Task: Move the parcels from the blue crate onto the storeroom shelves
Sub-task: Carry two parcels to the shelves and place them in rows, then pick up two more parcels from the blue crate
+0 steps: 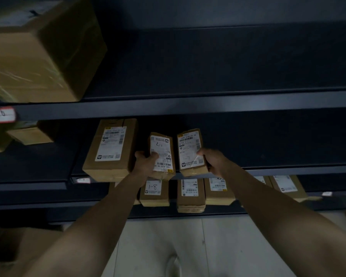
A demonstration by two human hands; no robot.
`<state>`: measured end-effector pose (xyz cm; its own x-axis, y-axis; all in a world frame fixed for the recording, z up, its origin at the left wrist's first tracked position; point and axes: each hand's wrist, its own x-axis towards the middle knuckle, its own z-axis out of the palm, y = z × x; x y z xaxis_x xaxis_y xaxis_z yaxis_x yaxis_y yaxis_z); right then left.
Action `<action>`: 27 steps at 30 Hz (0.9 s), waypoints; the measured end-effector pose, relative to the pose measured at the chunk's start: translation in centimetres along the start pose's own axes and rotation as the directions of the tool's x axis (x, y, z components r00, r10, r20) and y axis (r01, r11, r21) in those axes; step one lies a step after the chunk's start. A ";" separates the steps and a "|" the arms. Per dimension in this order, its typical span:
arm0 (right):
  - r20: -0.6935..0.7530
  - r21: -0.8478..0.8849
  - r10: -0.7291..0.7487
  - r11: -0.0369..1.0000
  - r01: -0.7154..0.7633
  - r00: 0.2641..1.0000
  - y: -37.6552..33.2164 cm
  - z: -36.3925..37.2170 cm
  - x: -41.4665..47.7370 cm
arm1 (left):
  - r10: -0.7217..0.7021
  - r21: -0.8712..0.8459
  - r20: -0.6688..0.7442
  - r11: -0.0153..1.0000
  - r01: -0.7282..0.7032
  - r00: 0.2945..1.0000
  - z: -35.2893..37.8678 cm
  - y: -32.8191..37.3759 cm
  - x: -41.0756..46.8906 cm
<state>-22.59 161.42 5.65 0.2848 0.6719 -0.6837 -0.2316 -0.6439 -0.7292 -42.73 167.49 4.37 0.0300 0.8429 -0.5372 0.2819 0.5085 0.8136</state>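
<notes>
The left hand [146, 163] grips a small labelled parcel [161, 155]; the right hand [213, 162] grips another [191, 152], just beside it, at the middle shelf [278, 169]; a larger parcel [111, 149] stands left.

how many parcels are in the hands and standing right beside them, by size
small parcels: 2, the left parcel held in the left hand and the right parcel held in the right hand
large parcel standing beside them: 1
total: 3

Left hand [146, 162] and right hand [213, 161] each grip a parcel at the middle shelf [288, 169]
</notes>
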 end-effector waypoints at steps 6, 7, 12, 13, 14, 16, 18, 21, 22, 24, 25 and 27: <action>-0.020 -0.096 0.023 0.995 -0.025 1.000 0.1 0.9 0.9 | 0.094 0.164 -0.045 0.983 -0.086 0.995 0.6 0.6 0.8; -0.022 -0.087 0.019 0.996 -0.020 1.000 0.2 1.0 1.2 | 0.112 0.217 -0.040 0.971 -0.101 0.993 0.7 0.6 0.9; -0.064 -0.131 -0.048 0.991 0.040 0.997 0.2 1.6 1.5 | 0.171 0.496 -0.021 0.857 -0.138 0.985 0.3 0.8 1.1; -0.076 -0.151 -0.060 0.987 0.048 0.995 0.2 1.7 1.6 | 0.185 0.540 -0.009 0.828 -0.151 0.983 0.2 0.8 1.1; -0.088 -0.180 -0.072 0.982 0.055 0.994 0.2 1.7 1.6 | 0.199 0.578 0.005 0.799 -0.165 0.980 0.2 1.0 1.0; -0.116 -0.241 -0.091 0.969 0.061 0.989 0.1 1.7 1.6 | 0.234 0.646 0.048 0.735 -0.209 0.971 0.2 1.3 0.7; -0.127 -0.332 -0.119 0.941 0.071 0.985 -0.1 1.6 1.4 | 0.282 0.715 0.102 0.646 -0.267 0.954 0.2 1.7 0.1; -0.128 -0.525 -0.182 0.847 0.090 0.975 -0.5 1.1 0.5 | 0.396 0.811 0.179 0.459 -0.363 0.901 0.6 2.7 -1.2; -0.124 -0.564 -0.213 0.819 0.108 0.969 -0.6 0.8 0.2 | 0.425 0.817 0.213 0.416 -0.398 0.880 0.8 3.2 -1.8; -0.110 -0.626 -0.270 0.767 0.144 0.957 -1.0 0.0 -1.0 | 0.470 0.816 0.302 0.323 -0.479 0.830 1.7 4.4 -3.4; -0.093 -0.663 -0.290 0.732 0.158 0.952 -1.2 -0.4 -1.8 | 0.484 0.813 0.352 0.267 -0.518 0.801 2.4 5.1 -4.3; -0.054 -0.735 -0.321 0.654 0.179 0.946 -2.0 -1.7 -3.7 | 0.491 0.787 0.463 0.155 -0.597 0.738 3.8 6.5 -6.3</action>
<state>-21.63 159.62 9.74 0.3941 0.8218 -0.4114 0.5835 -0.5696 -0.5789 -37.39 164.83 12.20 0.6048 0.7901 -0.1000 0.7805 -0.5630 0.2717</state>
